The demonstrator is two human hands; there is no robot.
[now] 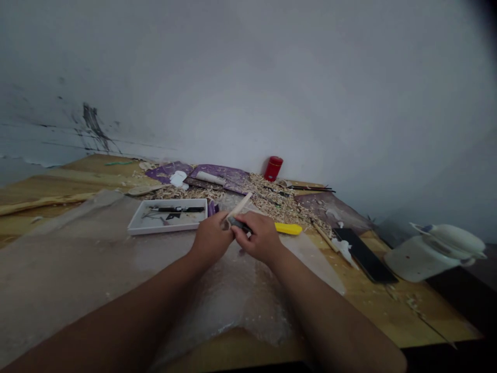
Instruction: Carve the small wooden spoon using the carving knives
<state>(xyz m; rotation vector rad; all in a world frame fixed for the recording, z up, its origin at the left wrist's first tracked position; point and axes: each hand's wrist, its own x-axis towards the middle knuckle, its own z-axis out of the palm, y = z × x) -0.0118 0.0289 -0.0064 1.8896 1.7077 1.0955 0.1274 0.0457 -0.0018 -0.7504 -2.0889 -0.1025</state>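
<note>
No legible text, label, brand or number. Yellow utility knife [288,228] just right of right hand [258,237], red canister [273,168] beyond: no readable marking.

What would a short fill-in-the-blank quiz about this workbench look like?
1. The left hand grips a pale wooden stick, and a white tray lies to its ____.
2. The right hand pinches a dark tool, and the utility knife just beyond it is ____.
3. The canister standing by the wall is ____.

Missing words: left; yellow; red.
</note>
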